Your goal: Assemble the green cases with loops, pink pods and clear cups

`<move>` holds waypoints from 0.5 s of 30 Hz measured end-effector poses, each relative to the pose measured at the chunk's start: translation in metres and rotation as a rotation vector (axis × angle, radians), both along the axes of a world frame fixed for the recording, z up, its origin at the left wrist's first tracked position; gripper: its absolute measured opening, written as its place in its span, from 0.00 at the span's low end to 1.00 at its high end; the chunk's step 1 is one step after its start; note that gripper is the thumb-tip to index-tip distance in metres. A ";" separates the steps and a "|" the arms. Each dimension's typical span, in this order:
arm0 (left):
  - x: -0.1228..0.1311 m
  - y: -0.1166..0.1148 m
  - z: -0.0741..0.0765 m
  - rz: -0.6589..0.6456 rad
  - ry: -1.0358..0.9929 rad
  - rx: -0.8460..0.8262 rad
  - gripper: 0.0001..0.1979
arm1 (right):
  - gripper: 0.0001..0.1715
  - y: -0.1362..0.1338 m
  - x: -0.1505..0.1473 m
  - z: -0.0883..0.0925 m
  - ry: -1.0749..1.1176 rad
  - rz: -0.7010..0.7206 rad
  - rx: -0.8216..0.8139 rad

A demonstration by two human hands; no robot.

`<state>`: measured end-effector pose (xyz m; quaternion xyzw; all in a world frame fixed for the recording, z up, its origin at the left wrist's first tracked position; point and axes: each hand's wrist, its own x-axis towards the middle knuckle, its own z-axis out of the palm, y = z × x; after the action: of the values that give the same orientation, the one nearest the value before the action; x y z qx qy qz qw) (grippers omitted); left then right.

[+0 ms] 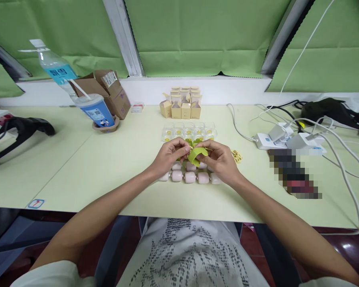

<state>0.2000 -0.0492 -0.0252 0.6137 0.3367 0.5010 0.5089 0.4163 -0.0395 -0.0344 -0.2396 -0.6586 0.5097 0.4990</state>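
Observation:
My left hand (170,154) and my right hand (217,159) meet over the middle of the pale table (107,167), both pinching a small green leaf-shaped piece (196,153) between their fingertips. Under the hands lies a row of several small pink blocks (190,177). Just beyond them sit several clear little cups with yellow tops (188,130). A group of small tan paper boxes (182,104) stands further back. A little pile of yellow bits (237,156) lies right of my right hand.
A blue cup with a straw (98,111), a water bottle (55,69) and a cardboard box (110,91) stand at the back left. White power adapters and cables (290,139) spread across the right. A black object (20,127) lies at far left.

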 end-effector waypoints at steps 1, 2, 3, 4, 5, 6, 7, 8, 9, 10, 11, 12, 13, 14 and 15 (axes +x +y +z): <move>0.000 0.000 0.000 0.000 0.002 0.001 0.21 | 0.20 0.000 -0.001 0.000 -0.004 0.000 -0.007; 0.001 0.000 -0.001 -0.001 0.004 0.005 0.21 | 0.19 0.000 -0.002 -0.001 -0.009 0.000 -0.014; 0.001 0.000 -0.001 -0.002 0.003 0.011 0.22 | 0.18 0.001 -0.003 0.000 -0.019 0.004 -0.017; 0.000 0.001 -0.002 -0.003 -0.001 0.017 0.22 | 0.18 0.001 -0.003 0.001 -0.040 0.008 -0.008; -0.001 0.002 -0.003 0.001 -0.009 0.022 0.23 | 0.19 0.001 -0.001 0.003 -0.079 0.001 0.014; -0.002 0.004 -0.004 0.012 -0.021 0.028 0.24 | 0.21 0.000 0.002 0.006 -0.140 -0.032 0.055; -0.004 0.007 -0.005 0.033 -0.036 0.035 0.24 | 0.25 -0.003 0.009 0.010 -0.223 -0.092 0.111; -0.006 0.010 -0.006 0.061 -0.054 0.041 0.25 | 0.30 -0.008 0.020 0.014 -0.322 -0.183 0.173; -0.008 0.013 -0.007 0.093 -0.072 0.046 0.26 | 0.34 -0.015 0.034 0.018 -0.437 -0.313 0.238; -0.011 0.016 -0.008 0.126 -0.089 0.051 0.26 | 0.38 -0.026 0.052 0.021 -0.546 -0.444 0.279; -0.014 0.019 -0.009 0.156 -0.103 0.054 0.27 | 0.42 -0.038 0.073 0.023 -0.657 -0.602 0.292; -0.016 0.022 -0.009 0.182 -0.114 0.055 0.28 | 0.47 -0.053 0.096 0.022 -0.791 -0.781 0.282; -0.018 0.025 -0.010 0.203 -0.121 0.055 0.29 | 0.54 -0.068 0.120 0.020 -0.956 -0.928 0.228; -0.019 0.027 -0.010 0.222 -0.124 0.054 0.28 | 0.60 -0.083 0.142 0.015 -1.101 -1.045 0.155; -0.020 0.028 -0.010 0.239 -0.124 0.054 0.28 | 0.69 -0.097 0.162 0.007 -1.201 -1.118 0.071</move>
<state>0.1795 -0.0212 -0.0351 0.5504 0.3616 0.6040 0.4489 0.5784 -0.1369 -0.0270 -0.7485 -0.6126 -0.0503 0.2489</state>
